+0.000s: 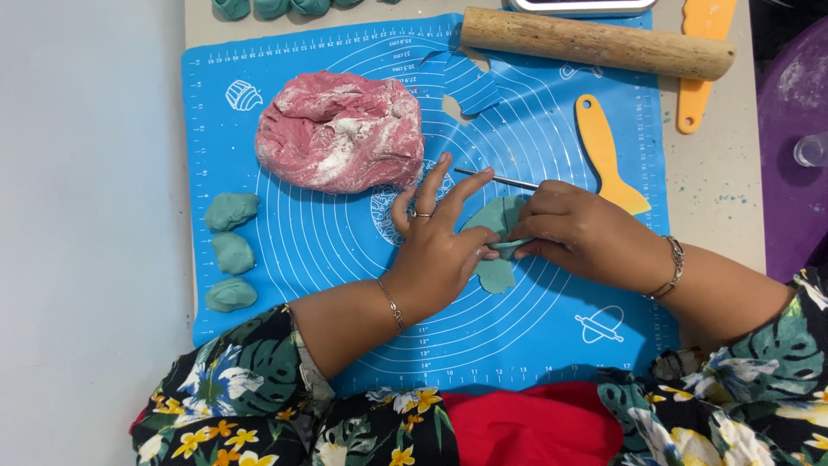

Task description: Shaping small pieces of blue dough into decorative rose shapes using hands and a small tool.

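Both hands are on a flat teal dough piece [498, 217] in the middle of the blue silicone mat [552, 328]. The left hand [435, 246] lies flat with fingers spread, pinning its edge – not gripping. The right hand [573, 229] curls over it, fingers pinching the soft dough, with a thin metal tool [496, 179] poking out. Just behind sits a lumpy pink-and-white marbled dough mass [339, 131] – three smooth teal lumps [230, 253] sit left, a wooden rolling pin [595, 42] lies up top.
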